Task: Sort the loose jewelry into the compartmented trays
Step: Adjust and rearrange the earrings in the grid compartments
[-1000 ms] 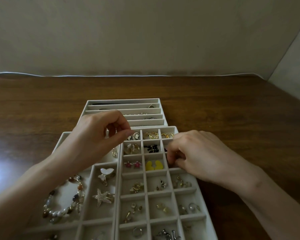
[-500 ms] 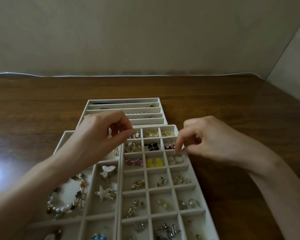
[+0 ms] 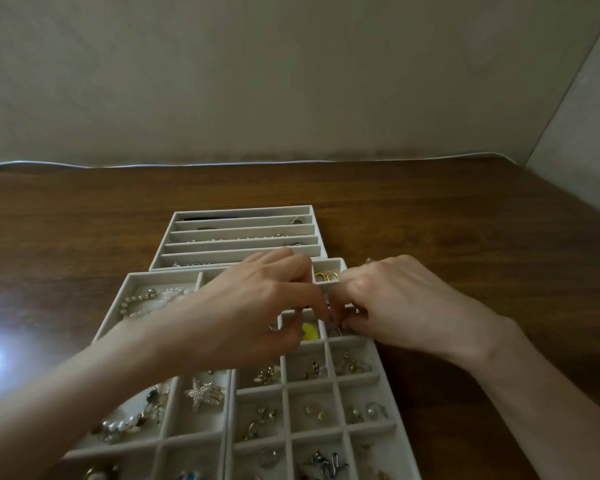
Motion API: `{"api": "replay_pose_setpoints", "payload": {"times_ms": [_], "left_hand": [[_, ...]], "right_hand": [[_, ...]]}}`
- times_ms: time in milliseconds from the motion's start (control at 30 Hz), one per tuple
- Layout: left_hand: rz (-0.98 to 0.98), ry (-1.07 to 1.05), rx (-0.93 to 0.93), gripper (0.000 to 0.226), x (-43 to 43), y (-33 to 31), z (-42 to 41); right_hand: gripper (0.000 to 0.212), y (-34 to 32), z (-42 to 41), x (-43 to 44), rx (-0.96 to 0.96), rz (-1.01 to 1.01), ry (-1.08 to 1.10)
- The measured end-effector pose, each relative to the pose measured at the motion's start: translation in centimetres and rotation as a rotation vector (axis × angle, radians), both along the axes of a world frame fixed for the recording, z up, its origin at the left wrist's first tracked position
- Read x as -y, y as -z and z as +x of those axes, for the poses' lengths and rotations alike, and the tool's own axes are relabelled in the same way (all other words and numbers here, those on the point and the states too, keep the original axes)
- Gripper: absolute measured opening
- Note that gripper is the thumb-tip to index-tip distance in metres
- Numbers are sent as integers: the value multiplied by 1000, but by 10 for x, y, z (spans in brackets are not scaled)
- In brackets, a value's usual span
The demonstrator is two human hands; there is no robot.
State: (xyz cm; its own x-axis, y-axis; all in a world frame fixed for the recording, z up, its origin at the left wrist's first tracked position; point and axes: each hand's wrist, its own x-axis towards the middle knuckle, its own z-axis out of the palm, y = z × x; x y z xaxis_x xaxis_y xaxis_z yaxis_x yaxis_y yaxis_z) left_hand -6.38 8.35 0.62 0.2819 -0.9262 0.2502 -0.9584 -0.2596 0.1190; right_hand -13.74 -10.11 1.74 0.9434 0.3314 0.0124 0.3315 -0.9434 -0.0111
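While hovering over the small-celled tray at centre frame, fingertip to fingertip: right hand pinching a thin wire earring above the cell right of the yellow piece; left hand curled, grip impossible to tell. Gold hoops in the top-right cell. Slotted tray behind, starfish brooch lower left, all on the counter

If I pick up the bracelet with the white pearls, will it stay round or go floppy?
The white pearl and dark bead bracelet probably goes floppy: separate beads lying in a loose, uneven curve. The smooth round beads might slip from fingers.
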Motion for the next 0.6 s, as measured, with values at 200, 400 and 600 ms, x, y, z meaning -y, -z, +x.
{"api": "replay_pose_setpoints", "payload": {"times_ms": [200, 400, 600], "left_hand": [[13, -7, -80, 31, 7, 1, 7], [98, 30, -6, 34, 13, 7, 6], [160, 44, 201, 37, 20, 8, 6]], "right_hand": [[3, 1, 4, 0, -31, 41, -2], [19, -11, 3, 19, 3, 268, 103], [17, -8, 4, 23, -31, 463, 171]]}}
